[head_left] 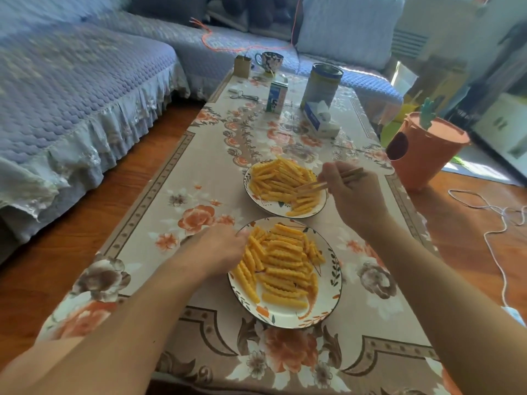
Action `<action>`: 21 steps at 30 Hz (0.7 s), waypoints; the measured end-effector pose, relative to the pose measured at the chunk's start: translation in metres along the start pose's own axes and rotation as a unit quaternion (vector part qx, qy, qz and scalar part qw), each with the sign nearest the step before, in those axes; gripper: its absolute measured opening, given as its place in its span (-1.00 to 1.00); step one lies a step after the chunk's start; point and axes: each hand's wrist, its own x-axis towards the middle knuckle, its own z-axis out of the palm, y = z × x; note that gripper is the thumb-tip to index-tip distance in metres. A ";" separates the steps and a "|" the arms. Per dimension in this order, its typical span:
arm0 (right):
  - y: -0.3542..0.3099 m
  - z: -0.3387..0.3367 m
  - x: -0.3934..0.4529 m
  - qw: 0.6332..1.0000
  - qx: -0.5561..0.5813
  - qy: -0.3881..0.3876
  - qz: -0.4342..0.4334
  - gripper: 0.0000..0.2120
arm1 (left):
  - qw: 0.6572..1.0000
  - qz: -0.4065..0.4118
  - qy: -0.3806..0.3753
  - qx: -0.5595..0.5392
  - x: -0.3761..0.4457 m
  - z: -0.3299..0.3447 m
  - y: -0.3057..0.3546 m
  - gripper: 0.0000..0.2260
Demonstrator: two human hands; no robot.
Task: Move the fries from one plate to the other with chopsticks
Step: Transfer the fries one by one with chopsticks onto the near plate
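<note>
Over the far plate [251,192], my right hand [353,195] was curled round the chopsticks [313,187], gripping them near their upper ends with the tips angled down and to the left. The tips lay among the fries [281,181] on the right part of that heap. Whether they had closed on a single fry or only rested against the pile could not be made out, since the tips merged with the fries there.

My left hand [219,249] lay at the left rim of the near plate [330,283], fingers bent against the edge, apparently steadying it; the fingertips were hidden, so I could not confirm a firm grip. A second heap of fries [282,269] lay on that plate.

Both plates stood on the flowered cloth of the worktop [182,212], the far one just beyond the near one, apart but close.

Judged step: pick-up at the far plate, with the transfer roughly half done, as both plates carried comparable heaps. Direction of transfer could not be fixed from the layout alone.

Next move, as I judged it: close the tips across one fry near its middle, lift it clear of its neighbours, carry it toward me, and release it over the near plate.
</note>
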 end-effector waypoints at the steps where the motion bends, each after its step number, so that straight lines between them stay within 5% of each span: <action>1: 0.001 0.004 0.001 1.000 -0.011 -0.004 0.001 -0.68 | 1.000 -0.004 -0.002 0.002 0.000 0.000 0.000 -0.62; 5: 0.004 0.006 0.002 1.000 -0.025 -0.004 0.002 -0.65 | 1.000 -0.013 0.002 0.002 0.001 0.001 0.000 -0.49; 13: -0.019 -0.039 -0.020 0.986 0.116 0.089 0.075 -0.52 | 1.000 -0.002 0.013 -0.005 -0.004 -0.002 0.004 -0.58; 18: -0.026 -0.075 -0.072 0.965 0.198 0.023 0.168 -0.47 | 0.999 -0.029 0.018 -0.025 -0.006 -0.002 0.017 -0.71; 21: -0.027 -0.077 -0.104 0.968 0.191 -0.020 0.163 -0.47 | 0.999 -0.038 0.029 -0.001 0.000 0.001 0.013 -0.54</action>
